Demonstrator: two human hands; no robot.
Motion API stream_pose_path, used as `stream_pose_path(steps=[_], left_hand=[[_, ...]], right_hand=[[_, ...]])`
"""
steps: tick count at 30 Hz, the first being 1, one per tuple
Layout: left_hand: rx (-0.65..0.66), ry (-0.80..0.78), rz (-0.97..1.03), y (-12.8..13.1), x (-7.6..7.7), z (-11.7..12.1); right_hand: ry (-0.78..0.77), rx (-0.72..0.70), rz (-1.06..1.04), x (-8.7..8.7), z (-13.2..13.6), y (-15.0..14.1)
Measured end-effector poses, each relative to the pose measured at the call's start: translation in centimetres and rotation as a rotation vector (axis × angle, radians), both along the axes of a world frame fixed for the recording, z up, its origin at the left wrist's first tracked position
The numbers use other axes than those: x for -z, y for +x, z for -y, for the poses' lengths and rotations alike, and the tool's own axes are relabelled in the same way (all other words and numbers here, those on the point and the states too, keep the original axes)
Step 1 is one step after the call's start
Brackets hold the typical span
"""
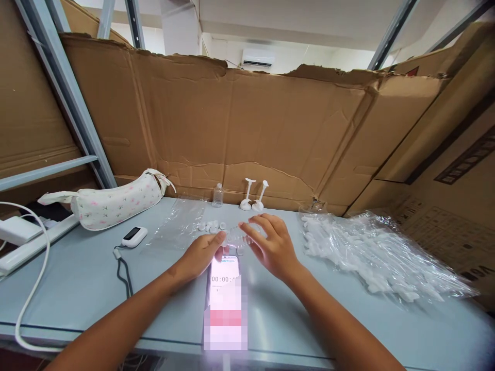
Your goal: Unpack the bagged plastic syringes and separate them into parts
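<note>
- Location: the clear bottle (234, 236) is held above the table (170, 293), between the two hands, just beyond the top edge of the phone (225, 293). It appears tilted well over on its side.
- Left hand (201, 253): thumb and fingers pinch the bottle's left end.
- Right hand (275, 248): fingers are spread and curved around the right end; whether they bear on the wall cannot be told.
- Weight: probably very light, as the bottle appears hollow; minimal grip force should suffice.
- Stiffness: the wall looks like thin plastic, likely springy and liable to dent under a hard squeeze.
- Surface: smooth and glossy, so likely slippery; breakage seems unlikely.
- Recommended hold: grip the body at mid-length with opposed fingertips. Keep the fingers off the rim.
</note>
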State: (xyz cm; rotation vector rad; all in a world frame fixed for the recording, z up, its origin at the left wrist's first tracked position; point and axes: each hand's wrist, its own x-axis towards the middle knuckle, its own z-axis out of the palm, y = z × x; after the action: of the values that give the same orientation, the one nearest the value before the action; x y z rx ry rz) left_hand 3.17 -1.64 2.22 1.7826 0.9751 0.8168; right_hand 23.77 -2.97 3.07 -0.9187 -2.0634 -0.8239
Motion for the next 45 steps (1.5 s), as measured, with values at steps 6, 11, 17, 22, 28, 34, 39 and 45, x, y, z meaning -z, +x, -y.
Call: stream_pose_path(steps=[6,11,17,22,28,34,39,45], left_hand=[[-0.140,0.197,-0.034,-0.2,-0.5,0.2],[-0.213,0.304,-0.172,-0.5,-1.0,0.5],[-0.134,0.102,-0.050,0.0,-0.3,0.1],[0.009,-0.340,0.202,0.4,-0.8,0.5],[0.176,-0.450,0.141,-0.4,-2.0,1.2],[-0.193,0.273,-0.511,-1.0,-2.2,0.7],[-0.209,0.374,-0.840,-1.8,-1.2,-0.4],[-0.171,0.424,-0.871,-2.0,0.1,-1.3]], right_hand=[[-0.114,0.008,-0.042,0.6,-0.6,0.4],[-0.170,-0.036,-0.022,0.6,-0.6,0.0],[0.069,0.028,0.008,1.2,-0.3,-0.4],[0.249,0.025,-0.059,1.7,-0.7,-0.6],[0.282,0.124,-0.165,1.0,-2.1,0.1],[-0.275,0.143,-0.260,0.6,-5.2,-0.9],[-0.690,0.276,-0.393,1.1,-10.4,-3.5],[-0.791,0.439,-0.449,2.0,-15.7,-5.3]])
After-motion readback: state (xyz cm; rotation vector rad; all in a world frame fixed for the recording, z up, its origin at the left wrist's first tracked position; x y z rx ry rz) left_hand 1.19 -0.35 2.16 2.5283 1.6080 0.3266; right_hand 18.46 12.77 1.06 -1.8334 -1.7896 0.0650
